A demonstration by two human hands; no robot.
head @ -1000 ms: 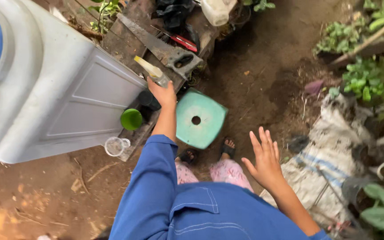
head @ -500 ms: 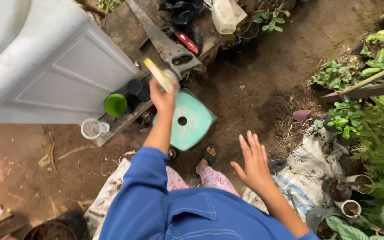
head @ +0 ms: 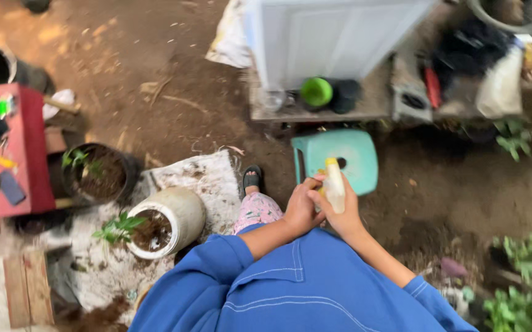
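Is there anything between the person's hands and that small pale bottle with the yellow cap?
Nothing visible. Both hands already touch the small pale bottle with the yellow cap: the right hand is wrapped around it, and the left hand meets it from the side, above the teal plastic stool.

stool (head: 358, 154) before hands | bottle (head: 333, 185) in right hand (head: 338, 209) | pots (head: 167, 220) left

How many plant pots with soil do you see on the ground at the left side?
2. A round black plastic pot with a small seedling stands beside the red table. A round white pot with a green plant leans just right of it. Others may be hidden off-frame.
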